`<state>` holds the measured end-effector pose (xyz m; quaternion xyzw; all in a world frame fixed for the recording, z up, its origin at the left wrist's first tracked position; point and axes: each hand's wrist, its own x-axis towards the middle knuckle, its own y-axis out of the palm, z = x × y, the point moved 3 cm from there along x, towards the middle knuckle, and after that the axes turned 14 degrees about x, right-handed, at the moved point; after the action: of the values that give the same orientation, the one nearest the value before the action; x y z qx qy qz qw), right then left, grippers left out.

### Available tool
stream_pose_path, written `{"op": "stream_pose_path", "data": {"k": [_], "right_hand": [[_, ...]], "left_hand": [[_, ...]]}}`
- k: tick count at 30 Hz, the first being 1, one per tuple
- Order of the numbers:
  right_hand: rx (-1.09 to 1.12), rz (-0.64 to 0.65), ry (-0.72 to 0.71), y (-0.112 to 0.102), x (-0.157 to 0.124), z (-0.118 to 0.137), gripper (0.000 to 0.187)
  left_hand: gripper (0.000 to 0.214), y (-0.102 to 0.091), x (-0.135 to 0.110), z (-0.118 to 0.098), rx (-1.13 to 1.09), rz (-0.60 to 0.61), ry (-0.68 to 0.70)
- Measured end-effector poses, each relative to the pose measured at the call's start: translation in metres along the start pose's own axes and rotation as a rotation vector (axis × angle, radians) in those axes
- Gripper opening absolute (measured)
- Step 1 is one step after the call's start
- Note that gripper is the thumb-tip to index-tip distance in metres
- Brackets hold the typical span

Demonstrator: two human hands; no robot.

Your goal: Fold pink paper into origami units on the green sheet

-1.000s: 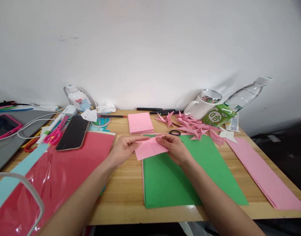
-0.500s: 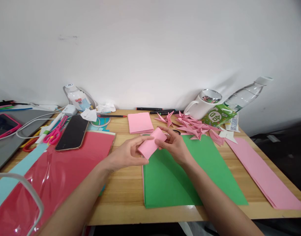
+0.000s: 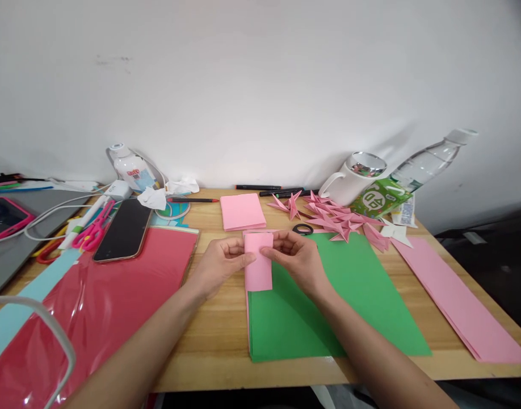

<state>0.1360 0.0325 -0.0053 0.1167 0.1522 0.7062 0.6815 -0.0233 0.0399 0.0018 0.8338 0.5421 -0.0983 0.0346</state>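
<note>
- The narrow pink paper (image 3: pixel 259 275) is at the centre of the frame, its long sides running up and down, over the left edge of the green paper (image 3: pixel 341 301).
- The left hand (image 3: pixel 221 262) pinches its left side, thumb on the front and fingers curled; the right hand (image 3: pixel 298 254) pinches its upper right the same way. Gripping opposite sides probably keeps the sheet square and stops it twisting.
- Both thumbs lie on the face, likely to press it flat; the lower end is left free of fingers. Whether it rests on the green paper or hangs just above, I cannot tell.
- The pink squares (image 3: pixel 242 212) sit in a pile just beyond the hands, upper centre, seemingly for easy reach.
- Pointed pink paper shapes (image 3: pixel 343 218) are heaped right of centre, in front of the white mug (image 3: pixel 348 184), perhaps to keep them out of the hands' way.
- Long pink paper (image 3: pixel 460 301) lies at the lower right, apart from the green.
- The phone (image 3: pixel 123 230) and pink scissors (image 3: pixel 94 227) lie at the left, outside the space between the forearms.
</note>
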Motion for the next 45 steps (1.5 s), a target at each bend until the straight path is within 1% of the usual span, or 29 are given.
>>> {"op": "stream_pose_path", "data": {"k": [4,7,10,16,23,31,40,45], "right_hand": [[0.013,-0.023,-0.025,0.002,-0.003,0.001,0.026],[0.038,-0.028,0.001,0.003,-0.004,0.002,0.029],[0.052,-0.033,0.025,0.003,-0.005,0.002,0.03],[0.078,-0.024,0.023,0.004,-0.005,0.003,0.031],[0.092,-0.035,0.001,0.005,-0.006,0.006,0.027],[0.099,-0.028,-0.029,0.007,-0.007,0.009,0.019],[0.096,-0.059,-0.008,0.007,-0.007,0.011,0.017],[0.101,-0.068,-0.001,0.008,-0.007,0.01,0.017]], "left_hand": [[0.04,0.002,0.0,0.002,-0.066,0.008,-0.018],[0.032,0.002,-0.001,0.003,-0.077,-0.023,-0.036],[0.027,0.001,-0.001,0.002,-0.068,-0.06,-0.02],[0.019,0.0,-0.001,-0.002,-0.02,-0.123,0.004],[0.021,0.001,-0.002,-0.003,-0.026,-0.104,0.008],[0.017,0.002,-0.003,-0.004,-0.044,-0.096,0.011],[0.018,0.002,-0.002,-0.003,-0.025,-0.109,0.002],[0.018,0.002,-0.003,-0.006,-0.035,-0.104,0.016]]}}
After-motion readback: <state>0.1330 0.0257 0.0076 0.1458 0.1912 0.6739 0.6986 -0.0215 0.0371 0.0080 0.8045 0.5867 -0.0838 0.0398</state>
